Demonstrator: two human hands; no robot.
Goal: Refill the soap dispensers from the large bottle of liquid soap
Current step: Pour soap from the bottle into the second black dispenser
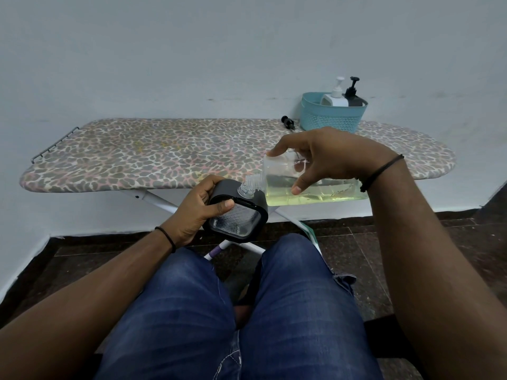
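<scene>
Above the person's lap, in front of the leopard-print padded ironing board (164,152), the refill is under way. The right hand (329,157) grips the large clear plastic bottle of yellowish liquid soap (315,185) from above, thumb on the near side and fingers over the top. The left hand (197,207) wraps around the square black-framed clear soap dispenser (238,212), thumb pressed across its face.

The bottle lies nearly on its side, its long axis running left to right, with the threaded neck pointing left and slightly down, meeting the dispenser's open neck. The soap pools along the bottle's lower side; whether it is flowing yet is hard to tell. The dispenser tilts with its mouth up and to the right, toward the bottle, and looks mostly empty, so this fill seems only just begun.

Its black pump head (288,122) lies on the board beside the teal perforated plastic basket (329,117), still to be screwed back on. In the basket stand a white pump dispenser (335,96) and a dark pump dispenser (354,94); I cannot tell whether these are already filled.
</scene>
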